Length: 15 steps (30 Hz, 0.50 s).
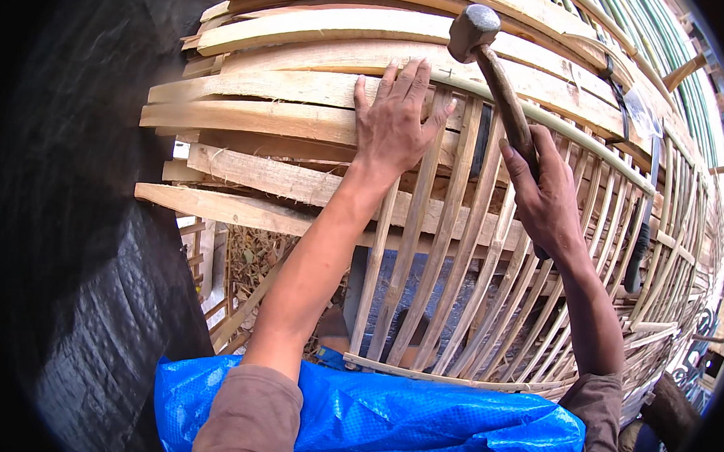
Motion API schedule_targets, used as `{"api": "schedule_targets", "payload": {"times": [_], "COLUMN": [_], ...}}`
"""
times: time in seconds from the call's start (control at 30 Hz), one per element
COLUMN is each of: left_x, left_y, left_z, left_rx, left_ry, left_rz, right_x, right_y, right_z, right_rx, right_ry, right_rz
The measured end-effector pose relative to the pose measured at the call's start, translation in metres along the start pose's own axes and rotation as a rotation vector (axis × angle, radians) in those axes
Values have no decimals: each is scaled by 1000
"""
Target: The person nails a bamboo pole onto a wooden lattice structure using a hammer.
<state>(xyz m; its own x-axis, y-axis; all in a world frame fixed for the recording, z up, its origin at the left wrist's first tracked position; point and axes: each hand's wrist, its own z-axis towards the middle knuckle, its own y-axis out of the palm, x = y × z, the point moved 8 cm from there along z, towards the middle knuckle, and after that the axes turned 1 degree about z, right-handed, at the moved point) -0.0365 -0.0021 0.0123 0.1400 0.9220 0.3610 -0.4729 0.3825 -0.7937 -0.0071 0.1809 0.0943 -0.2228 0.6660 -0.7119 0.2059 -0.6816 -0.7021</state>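
Observation:
My right hand (547, 194) is wrapped round the wooden handle of a hammer (505, 95), its metal head (474, 33) raised above the boards. Spread flat, my left hand (395, 118) rests at the left end of a bamboo rail (537, 112), fingers apart and pointing away from me. A small nail (447, 71) seems to stand just right of its fingertips, on the rail or the board behind. From that rail, a row of thin slats (450, 254) runs down toward me to a lower strip (452, 379).
Long pale wooden boards (287, 85) lie stacked beneath and beyond the slatted panel. A blade with a black handle (638, 258) lies on the slats at right. Blue tarp (386, 413) covers my lap. Dark plastic sheeting (116, 312) hangs at left. Shavings (255, 258) lie below.

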Motion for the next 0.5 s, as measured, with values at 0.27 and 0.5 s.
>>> {"api": "schedule_targets", "payload": {"times": [0.27,0.5], "left_x": [5,5], "left_y": [-11,-9], "left_z": [7,4], "left_rx": [-18,29], "left_ry": [92,159], "left_rz": [160,251], "right_x": [-15,-8], "right_y": [-8,3], "right_z": [8,1], "right_rx": [0,5], "right_ry": [-32,-26], "right_rz": [-71,-49]}}
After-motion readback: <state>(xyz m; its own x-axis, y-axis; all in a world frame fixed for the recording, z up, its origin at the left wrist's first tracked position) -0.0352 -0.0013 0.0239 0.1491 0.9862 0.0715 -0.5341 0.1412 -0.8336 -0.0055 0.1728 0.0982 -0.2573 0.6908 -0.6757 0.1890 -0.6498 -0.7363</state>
